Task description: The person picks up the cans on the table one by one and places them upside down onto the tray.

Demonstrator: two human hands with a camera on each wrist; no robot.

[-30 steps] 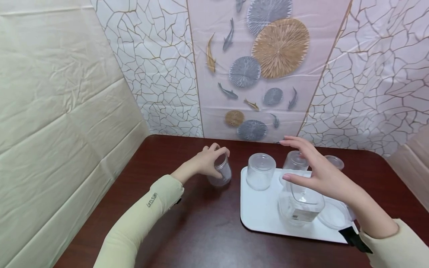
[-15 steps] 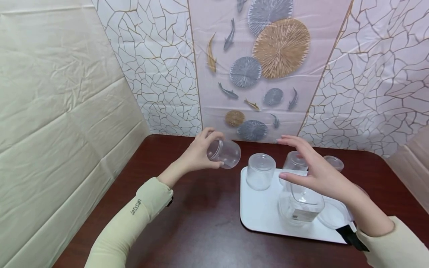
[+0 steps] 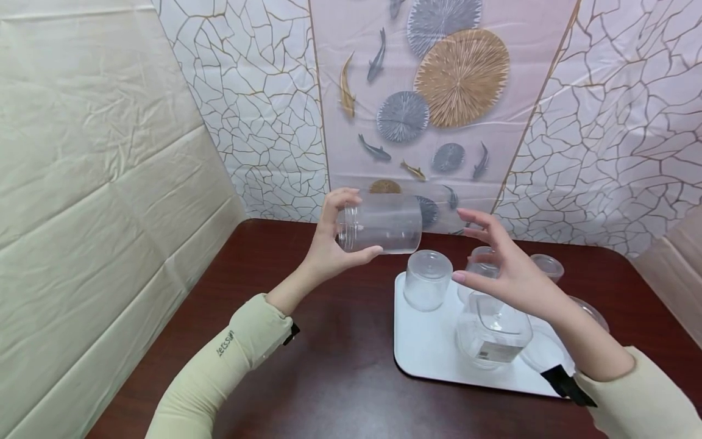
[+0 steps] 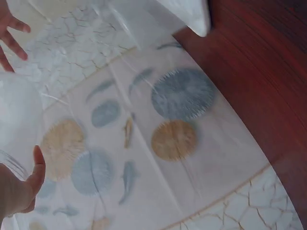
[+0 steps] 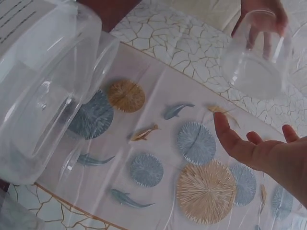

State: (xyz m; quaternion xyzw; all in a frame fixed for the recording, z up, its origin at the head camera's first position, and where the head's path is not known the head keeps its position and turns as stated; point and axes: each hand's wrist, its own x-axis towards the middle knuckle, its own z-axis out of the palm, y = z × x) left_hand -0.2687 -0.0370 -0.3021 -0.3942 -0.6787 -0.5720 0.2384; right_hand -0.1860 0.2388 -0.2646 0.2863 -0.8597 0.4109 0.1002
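In the head view a clear plastic jar (image 3: 386, 224) lies sideways in the air above the table. My left hand (image 3: 322, 247) grips it round the threaded mouth end, with its base pointing right. In the right wrist view that same jar (image 5: 254, 74) appears at upper right. My right hand (image 3: 515, 277) hovers over the white tray, fingers and thumb spread, apart from the jar and holding nothing. Left of it, another clear jar (image 3: 428, 281) stands mouth down on the tray. Below my right hand is a squarish clear container (image 3: 499, 332) with a label.
The white tray (image 3: 419, 347) lies on the dark red table (image 3: 329, 384). Further clear containers stand near its back right, including a cup (image 3: 547, 266), partly hidden by my right arm. A patterned cloth (image 3: 362, 158) hangs behind the table.
My left hand has lifted the jar off the table and turned it from near upright to sideways, bringing it up and right. My right hand has shifted slightly up and left.
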